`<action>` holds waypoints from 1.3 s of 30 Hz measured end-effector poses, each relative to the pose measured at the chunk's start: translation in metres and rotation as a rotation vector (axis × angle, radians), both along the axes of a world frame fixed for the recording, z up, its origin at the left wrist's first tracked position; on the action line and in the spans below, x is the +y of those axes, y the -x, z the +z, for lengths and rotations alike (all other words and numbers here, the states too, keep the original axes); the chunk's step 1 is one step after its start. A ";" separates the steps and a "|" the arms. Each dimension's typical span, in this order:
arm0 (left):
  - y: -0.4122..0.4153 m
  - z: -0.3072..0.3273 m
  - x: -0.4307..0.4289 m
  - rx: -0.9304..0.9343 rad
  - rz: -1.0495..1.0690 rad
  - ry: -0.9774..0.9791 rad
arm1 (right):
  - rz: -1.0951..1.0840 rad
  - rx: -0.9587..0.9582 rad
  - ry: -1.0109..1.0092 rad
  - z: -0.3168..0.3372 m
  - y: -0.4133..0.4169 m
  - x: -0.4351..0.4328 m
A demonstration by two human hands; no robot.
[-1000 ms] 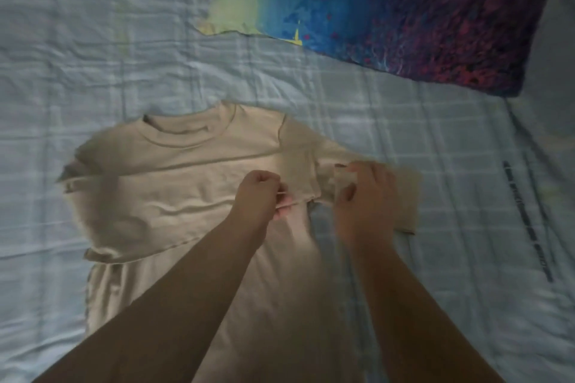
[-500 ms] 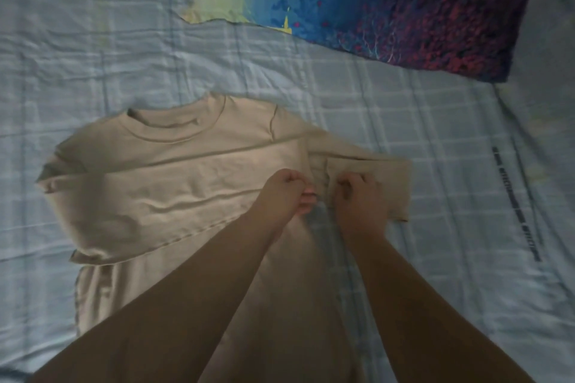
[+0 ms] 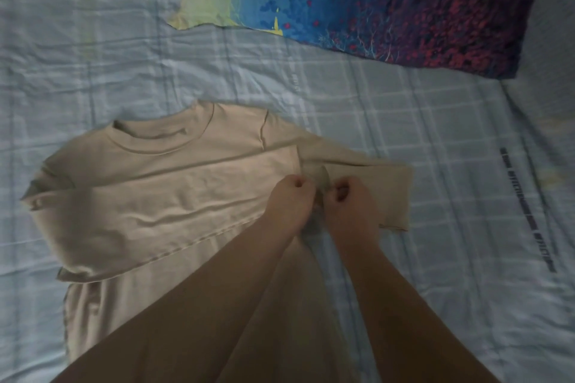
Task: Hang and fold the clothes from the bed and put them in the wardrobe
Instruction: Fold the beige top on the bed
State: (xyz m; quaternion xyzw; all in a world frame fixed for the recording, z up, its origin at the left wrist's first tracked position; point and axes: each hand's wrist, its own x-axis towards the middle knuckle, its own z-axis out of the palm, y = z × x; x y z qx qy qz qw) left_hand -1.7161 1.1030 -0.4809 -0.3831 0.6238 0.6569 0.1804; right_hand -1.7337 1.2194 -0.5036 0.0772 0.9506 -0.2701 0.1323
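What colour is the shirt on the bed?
Beige, a plain light tan shirt; the head view shows it.

Both bare forearms reach in from the bottom edge, angling toward each other. The left hand (image 3: 291, 205) and right hand (image 3: 351, 208) sit knuckle to knuckle, almost touching, backs up and fingers curled under. Each pinches the beige shirt (image 3: 161, 196), a small ridge of cloth bunched up between the two grips, just beyond the thumbs.

A pale-blue checked bed (image 3: 124, 50) carries a beige shirt (image 3: 161, 196) and a multicoloured pillow (image 3: 389, 0).
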 end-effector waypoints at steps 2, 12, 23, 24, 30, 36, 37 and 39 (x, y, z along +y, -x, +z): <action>0.002 0.007 0.002 0.039 0.008 -0.099 | 0.054 0.061 0.124 0.013 -0.006 -0.007; -0.034 0.035 -0.074 0.272 0.139 0.123 | 0.288 0.381 0.144 0.040 -0.036 -0.046; -0.159 0.040 -0.238 0.294 0.346 0.440 | 0.754 0.283 -0.165 0.035 -0.109 -0.204; -0.172 0.035 -0.251 0.247 0.330 0.479 | 0.785 0.270 -0.186 0.030 -0.115 -0.215; -0.217 -0.003 -0.305 0.077 0.241 0.566 | 0.898 0.200 -0.280 -0.010 -0.139 -0.266; -0.230 -0.016 -0.317 0.060 0.288 0.665 | 0.896 0.212 -0.387 -0.032 -0.149 -0.276; -0.233 -0.014 -0.314 0.130 0.247 0.803 | 0.881 0.216 -0.373 -0.030 -0.149 -0.276; -0.236 -0.008 -0.303 0.314 0.093 1.081 | 0.840 0.243 -0.342 -0.023 -0.151 -0.272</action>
